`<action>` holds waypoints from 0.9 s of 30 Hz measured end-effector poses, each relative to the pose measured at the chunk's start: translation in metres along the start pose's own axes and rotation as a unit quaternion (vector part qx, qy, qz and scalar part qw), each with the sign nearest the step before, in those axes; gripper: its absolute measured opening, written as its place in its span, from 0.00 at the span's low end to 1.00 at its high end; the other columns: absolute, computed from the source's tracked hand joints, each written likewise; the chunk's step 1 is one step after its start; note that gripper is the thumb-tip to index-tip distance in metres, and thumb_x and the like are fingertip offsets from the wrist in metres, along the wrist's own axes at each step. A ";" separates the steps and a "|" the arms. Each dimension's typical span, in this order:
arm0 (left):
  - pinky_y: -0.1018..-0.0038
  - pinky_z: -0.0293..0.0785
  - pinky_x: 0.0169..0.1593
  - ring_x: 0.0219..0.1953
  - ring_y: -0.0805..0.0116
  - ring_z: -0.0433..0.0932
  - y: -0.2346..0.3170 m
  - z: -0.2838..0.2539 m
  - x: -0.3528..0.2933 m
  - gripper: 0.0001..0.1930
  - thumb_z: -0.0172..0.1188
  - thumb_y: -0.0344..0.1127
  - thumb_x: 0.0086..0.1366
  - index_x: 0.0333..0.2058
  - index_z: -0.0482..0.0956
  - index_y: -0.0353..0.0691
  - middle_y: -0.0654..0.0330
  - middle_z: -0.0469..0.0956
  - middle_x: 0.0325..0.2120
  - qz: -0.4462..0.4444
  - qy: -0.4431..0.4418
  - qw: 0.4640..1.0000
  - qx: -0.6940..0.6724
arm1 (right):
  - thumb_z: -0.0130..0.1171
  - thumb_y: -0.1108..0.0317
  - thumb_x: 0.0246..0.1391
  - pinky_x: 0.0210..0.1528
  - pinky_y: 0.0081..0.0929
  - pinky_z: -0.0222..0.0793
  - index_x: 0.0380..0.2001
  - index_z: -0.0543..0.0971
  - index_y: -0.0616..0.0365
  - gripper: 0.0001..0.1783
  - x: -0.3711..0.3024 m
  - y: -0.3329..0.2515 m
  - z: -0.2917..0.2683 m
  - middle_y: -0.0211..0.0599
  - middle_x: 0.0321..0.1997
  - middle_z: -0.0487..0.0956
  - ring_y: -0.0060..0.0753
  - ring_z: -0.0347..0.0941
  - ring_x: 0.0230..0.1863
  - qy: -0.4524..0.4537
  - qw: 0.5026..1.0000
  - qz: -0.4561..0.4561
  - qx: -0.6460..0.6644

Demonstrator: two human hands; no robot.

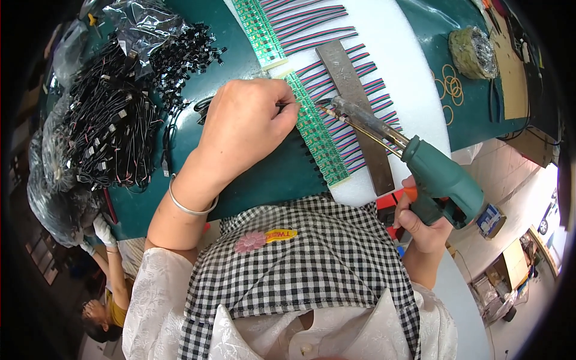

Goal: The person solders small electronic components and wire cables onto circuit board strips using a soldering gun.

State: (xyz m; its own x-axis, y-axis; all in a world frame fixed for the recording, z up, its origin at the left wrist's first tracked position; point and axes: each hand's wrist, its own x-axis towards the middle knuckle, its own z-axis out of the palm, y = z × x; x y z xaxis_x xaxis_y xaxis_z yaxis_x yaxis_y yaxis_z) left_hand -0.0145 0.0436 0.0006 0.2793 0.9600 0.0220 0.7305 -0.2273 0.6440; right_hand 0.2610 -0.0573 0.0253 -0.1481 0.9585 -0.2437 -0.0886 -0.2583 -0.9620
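Note:
My left hand [243,123] is closed in a pinch over the near green circuit board panel [324,147]. A bit of black cable shows at its fingertips, and more black cable [203,107] sticks out on the other side of the hand. My right hand [427,231] is wrapped round the handle of a green soldering gun [447,180]. The gun's tip points left, close to the board's edge near my left fingertips; whether it touches is unclear. Striped wires [351,144] run from the panel's right edge, with a dark metal bar [360,114] lying across them.
A second circuit board panel [259,33] lies farther off on the white foam sheet [414,66]. Black cables [105,126] heap at the left beside small black connectors [186,57]. At the right are rubber bands [453,87], a roll [473,53] and pliers [495,102]. A co-worker [108,306] is lower left.

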 end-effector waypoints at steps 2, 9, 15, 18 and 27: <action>0.74 0.66 0.20 0.13 0.67 0.70 0.000 0.000 0.001 0.04 0.61 0.29 0.49 0.22 0.77 0.34 0.56 0.73 0.14 -0.003 -0.020 0.999 0.026 | 0.65 0.78 0.41 0.26 0.21 0.64 0.45 0.70 0.72 0.25 -0.001 0.000 0.002 0.40 0.32 0.75 0.24 0.69 0.24 0.012 1.000 0.006 -0.003; 0.74 0.67 0.21 0.14 0.65 0.72 0.000 -0.002 0.007 0.05 0.60 0.30 0.48 0.20 0.77 0.34 0.55 0.73 0.13 0.000 -0.037 0.998 0.054 | 0.67 0.76 0.39 0.25 0.19 0.63 0.33 0.75 0.65 0.15 0.002 0.001 0.007 0.33 0.24 0.75 0.23 0.68 0.23 0.030 0.998 0.040 -0.026; 0.74 0.68 0.22 0.15 0.65 0.73 -0.003 -0.009 0.017 0.07 0.60 0.32 0.49 0.21 0.77 0.33 0.54 0.73 0.14 -0.023 -0.110 0.994 0.019 | 0.67 0.76 0.40 0.25 0.19 0.63 0.31 0.75 0.65 0.13 0.003 -0.001 0.008 0.32 0.23 0.74 0.22 0.68 0.23 0.034 0.998 0.032 -0.046; 0.75 0.68 0.22 0.14 0.65 0.71 -0.007 -0.012 0.022 0.08 0.60 0.32 0.49 0.21 0.77 0.32 0.54 0.73 0.13 0.008 -0.131 0.991 -0.010 | 0.67 0.76 0.40 0.25 0.19 0.64 0.31 0.75 0.65 0.13 0.003 -0.002 0.008 0.31 0.23 0.74 0.22 0.68 0.23 0.038 0.998 0.029 -0.041; 0.76 0.67 0.22 0.13 0.74 0.68 -0.005 -0.016 0.035 0.06 0.59 0.29 0.45 0.19 0.77 0.31 0.56 0.71 0.11 -0.017 -0.205 0.979 -0.010 | 0.65 0.78 0.39 0.25 0.18 0.64 0.31 0.75 0.64 0.12 0.004 -0.001 0.006 0.31 0.24 0.75 0.22 0.68 0.23 0.024 0.998 0.027 -0.043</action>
State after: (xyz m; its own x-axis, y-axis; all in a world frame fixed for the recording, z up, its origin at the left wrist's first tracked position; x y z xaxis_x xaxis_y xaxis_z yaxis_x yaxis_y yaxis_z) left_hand -0.0178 0.0806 0.0103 0.4850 0.8198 -0.3044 0.7317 -0.1898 0.6547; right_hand 0.2545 -0.0535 0.0261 -0.1025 0.9488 -0.2989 0.0036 -0.3001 -0.9539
